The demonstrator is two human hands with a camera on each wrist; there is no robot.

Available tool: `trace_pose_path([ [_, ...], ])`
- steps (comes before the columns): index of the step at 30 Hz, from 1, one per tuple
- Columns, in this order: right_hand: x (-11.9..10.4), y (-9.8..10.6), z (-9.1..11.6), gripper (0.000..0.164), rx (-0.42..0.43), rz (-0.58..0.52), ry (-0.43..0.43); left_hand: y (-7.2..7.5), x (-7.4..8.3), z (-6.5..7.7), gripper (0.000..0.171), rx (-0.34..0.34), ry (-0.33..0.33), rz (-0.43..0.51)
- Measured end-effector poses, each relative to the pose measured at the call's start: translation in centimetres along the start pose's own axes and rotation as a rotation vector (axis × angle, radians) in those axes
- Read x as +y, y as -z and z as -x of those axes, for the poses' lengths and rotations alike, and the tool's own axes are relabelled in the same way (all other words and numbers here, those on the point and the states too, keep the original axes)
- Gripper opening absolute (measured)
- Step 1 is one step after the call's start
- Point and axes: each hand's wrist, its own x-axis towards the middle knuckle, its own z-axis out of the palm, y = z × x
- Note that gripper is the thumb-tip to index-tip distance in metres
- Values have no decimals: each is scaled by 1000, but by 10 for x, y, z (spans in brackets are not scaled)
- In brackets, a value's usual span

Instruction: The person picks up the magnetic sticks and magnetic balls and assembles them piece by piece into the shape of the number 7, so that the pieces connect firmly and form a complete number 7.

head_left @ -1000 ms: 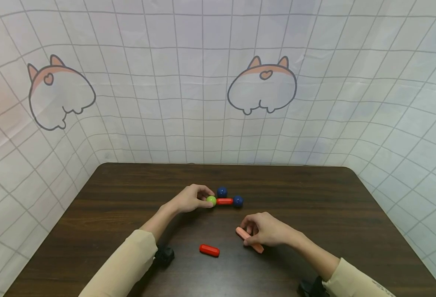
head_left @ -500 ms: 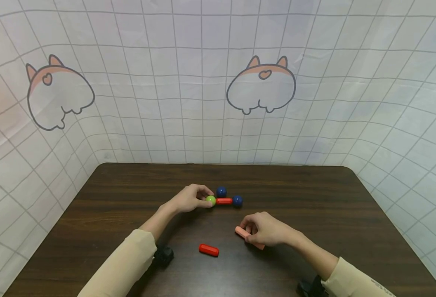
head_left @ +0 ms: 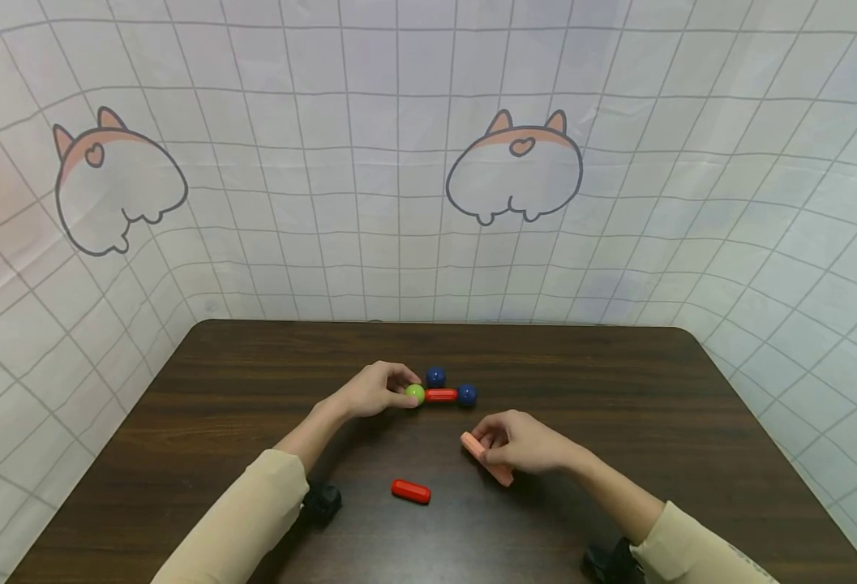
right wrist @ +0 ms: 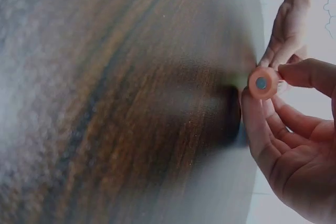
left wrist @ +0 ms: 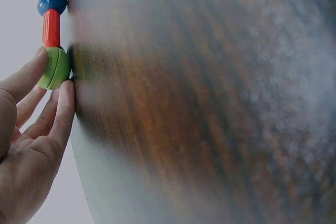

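Observation:
My left hand [head_left: 373, 392] pinches a green ball [head_left: 414, 394] between thumb and fingers on the table. A red magnetic rod [head_left: 440, 395] runs from that ball to a blue ball [head_left: 467, 395], all in one line. Just behind the rod sits a second blue ball [head_left: 435, 377]. Nearer and to the right, my right hand [head_left: 524, 443] grips a long peach-coloured magnetic rod [head_left: 474, 445], which slants with its far end to the left. In the right wrist view the peach rod [right wrist: 264, 83] shows its end face with a grey metal disc in the centre.
A loose red rod [head_left: 410, 491] lies on the dark wooden table [head_left: 267, 357], in front of and between the hands. Black wrist cameras [head_left: 322, 503] hang under both sleeves. A white gridded cloth [head_left: 370, 203] surrounds the table's back and sides.
My right hand has moved slightly away from me, lifting the peach rod, whose far end now sits higher in the head view. The left hand and the linked pieces stay put.

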Motion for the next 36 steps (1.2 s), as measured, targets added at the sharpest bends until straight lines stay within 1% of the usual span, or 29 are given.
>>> trace_pose_path([
  [5, 1, 2, -2, 34, 8, -97, -39, 0, 0, -2, 28, 0, 14, 3],
  [10, 1, 4, -2, 37, 11, -195, -73, -1, -1, -3, 28, 1, 13, -2],
  [17, 5, 4, -7, 36, 28, -257, -93, -1, -1, -3, 27, 5, 17, -7],
  [24, 8, 3, -9, 44, 34, -366, -92, 0, -1, -2, 27, 4, 14, -10],
  [27, 8, 4, -10, 48, 42, -407, -106, 0, -1, -2, 27, 4, 13, -11],
  [36, 8, 2, -13, 51, 87, -460, -146, 1, 1, -2, 28, -2, 10, -3],
])
